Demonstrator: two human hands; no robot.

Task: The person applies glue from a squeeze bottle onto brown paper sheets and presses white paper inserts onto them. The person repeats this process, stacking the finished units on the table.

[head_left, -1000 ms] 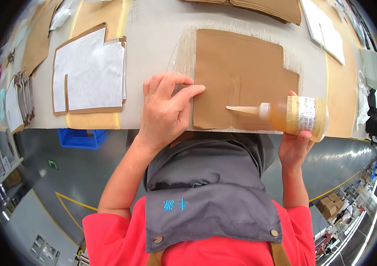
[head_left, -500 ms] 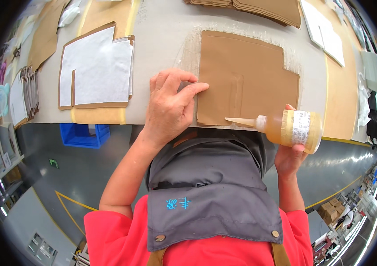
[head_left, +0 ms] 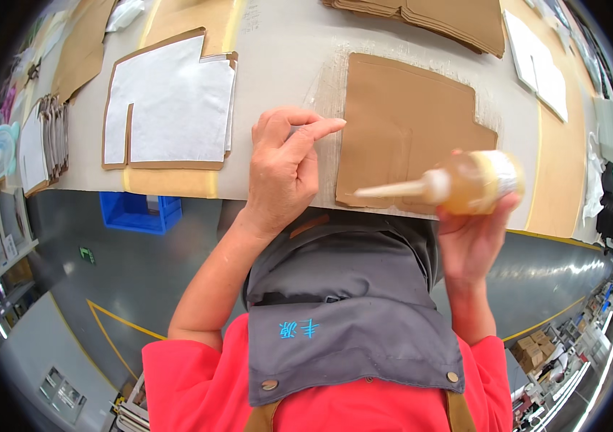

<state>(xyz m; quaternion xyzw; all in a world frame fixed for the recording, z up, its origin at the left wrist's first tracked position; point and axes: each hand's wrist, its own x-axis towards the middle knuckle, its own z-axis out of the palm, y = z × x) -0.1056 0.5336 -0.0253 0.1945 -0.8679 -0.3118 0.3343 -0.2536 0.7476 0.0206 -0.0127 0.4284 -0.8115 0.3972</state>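
Observation:
A tan brown flat panel, with a notched upper right corner, lies on the table before me. At its left edge, my left hand has thumb and fingers drawn together, the tips at or just beside the edge. Anything between those fingertips is too small to make out. My right hand grips a glue bottle of amber liquid with a pale label, slightly blurred. The bottle is tipped sideways, its long pale nozzle pointing left over the panel's lower left part. Whether the nozzle touches the panel cannot be told.
White-faced panels with brown borders lie to the left. A stack of brown panels sits at the far side, white pieces at the far right. Cut pieces stand bunched at far left. A blue crate is below the table edge.
The bottle in my right hand has lifted a little, its nozzle tip shifting left over the panel. My left hand stays at the panel's left edge. The whole view has shifted slightly.

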